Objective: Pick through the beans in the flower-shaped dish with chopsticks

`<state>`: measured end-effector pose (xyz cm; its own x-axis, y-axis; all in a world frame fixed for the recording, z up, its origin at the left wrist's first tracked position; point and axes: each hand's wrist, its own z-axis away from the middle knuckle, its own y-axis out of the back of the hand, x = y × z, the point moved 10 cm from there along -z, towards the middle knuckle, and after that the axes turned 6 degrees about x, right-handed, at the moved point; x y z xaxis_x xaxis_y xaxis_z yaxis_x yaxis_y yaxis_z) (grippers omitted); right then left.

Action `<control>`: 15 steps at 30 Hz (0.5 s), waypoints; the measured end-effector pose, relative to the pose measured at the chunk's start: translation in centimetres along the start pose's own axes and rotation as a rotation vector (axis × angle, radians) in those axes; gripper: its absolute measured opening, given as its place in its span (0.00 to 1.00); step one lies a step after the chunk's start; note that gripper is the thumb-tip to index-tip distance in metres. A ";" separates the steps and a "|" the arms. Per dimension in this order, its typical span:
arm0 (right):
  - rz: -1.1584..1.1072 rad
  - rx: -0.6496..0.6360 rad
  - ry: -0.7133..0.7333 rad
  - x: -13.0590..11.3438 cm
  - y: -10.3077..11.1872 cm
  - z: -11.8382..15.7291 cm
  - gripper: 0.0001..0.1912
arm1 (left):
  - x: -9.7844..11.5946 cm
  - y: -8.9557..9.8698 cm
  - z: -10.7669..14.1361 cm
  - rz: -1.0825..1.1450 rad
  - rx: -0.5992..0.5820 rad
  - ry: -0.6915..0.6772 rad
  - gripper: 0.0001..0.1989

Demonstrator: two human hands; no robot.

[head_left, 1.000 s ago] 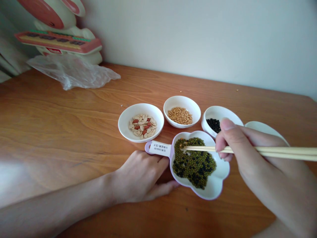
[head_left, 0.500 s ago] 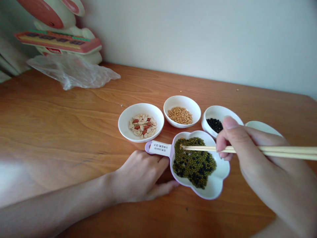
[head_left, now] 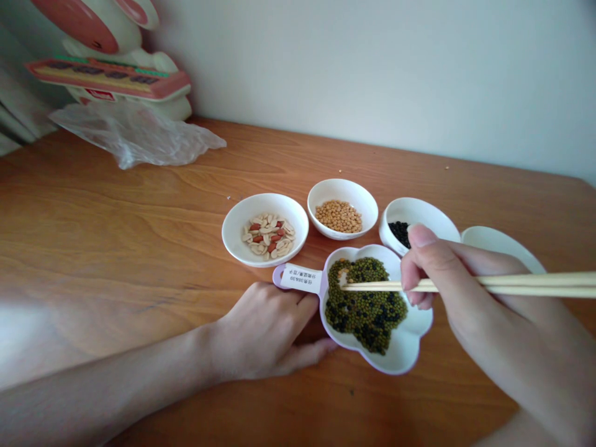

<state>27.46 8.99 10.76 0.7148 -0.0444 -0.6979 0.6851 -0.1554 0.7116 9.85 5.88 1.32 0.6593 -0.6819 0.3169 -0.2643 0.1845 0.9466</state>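
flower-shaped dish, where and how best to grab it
Probably by its labelled handle, coming from the person's left: the handle juts out that way from the flower-shaped dish, right by the left hand, while chopsticks enter from the right.

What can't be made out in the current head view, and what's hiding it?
All in the head view:
- Rightmost bowl: contents hidden by the right hand.
- Black beans in the next bowl: partly covered by the right thumb.
- Left hand: some fingertips hidden by the scoop.
- Chopsticks: rear ends cut off by the right edge; anything pinched is too small to tell.
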 end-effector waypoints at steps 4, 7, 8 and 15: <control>0.034 0.043 -0.029 1.0 0.8 0.0 0.30 | -0.4 -0.3 0.0 -0.007 -0.028 0.008 0.24; 0.062 0.116 -0.040 1.5 1.7 0.0 0.31 | -0.7 -0.6 0.1 -0.015 -0.040 0.016 0.24; 0.070 0.130 -0.040 1.6 1.9 0.0 0.31 | -0.8 -0.6 0.1 -0.016 -0.038 0.018 0.24; 0.044 0.129 -0.066 1.4 1.5 -0.2 0.30 | -0.4 -0.3 0.2 -0.014 -0.020 0.011 0.24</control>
<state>29.53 8.90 10.88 0.7299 -0.1177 -0.6733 0.6269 -0.2772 0.7281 9.55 5.98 0.86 0.6707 -0.6765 0.3041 -0.2409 0.1891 0.9519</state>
